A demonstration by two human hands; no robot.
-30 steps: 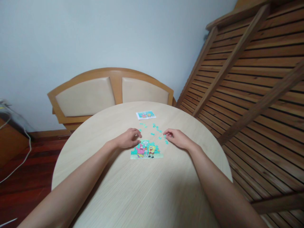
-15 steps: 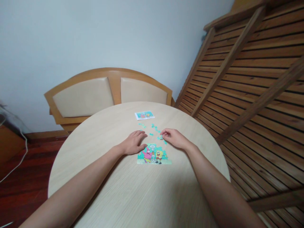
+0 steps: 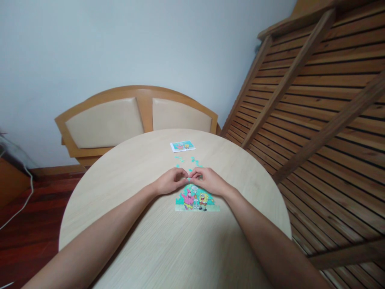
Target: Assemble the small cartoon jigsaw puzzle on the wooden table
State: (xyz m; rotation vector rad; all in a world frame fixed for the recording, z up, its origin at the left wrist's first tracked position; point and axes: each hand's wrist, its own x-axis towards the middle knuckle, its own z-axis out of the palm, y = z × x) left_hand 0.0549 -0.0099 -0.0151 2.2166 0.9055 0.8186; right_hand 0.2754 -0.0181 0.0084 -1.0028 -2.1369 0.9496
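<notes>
A partly joined jigsaw puzzle (image 3: 197, 202) lies flat on the table, showing a pink starfish, a grey-green figure and a yellow sponge character on turquoise. Just beyond its upper edge my two hands meet. My left hand (image 3: 171, 180) has thumb and fingers pinched at a small turquoise puzzle piece (image 3: 189, 179). From the other side my right hand (image 3: 209, 180) pinches the same piece, its fingertips almost touching the left ones. Fingers hide most of the piece and part of the puzzle's top edge. Several loose turquoise pieces (image 3: 195, 161) lie beyond the hands.
A picture card (image 3: 183, 146) with the same cartoon lies at the far side of the round wooden table (image 3: 135, 241). Behind stands a padded headboard (image 3: 144, 108) against the wall. Wooden slats (image 3: 300, 104) lean on the right.
My right hand has moved left with the puzzle piece, to the puzzle's upper edge. My left hand has closed from spread fingers into a pinch beside it.
</notes>
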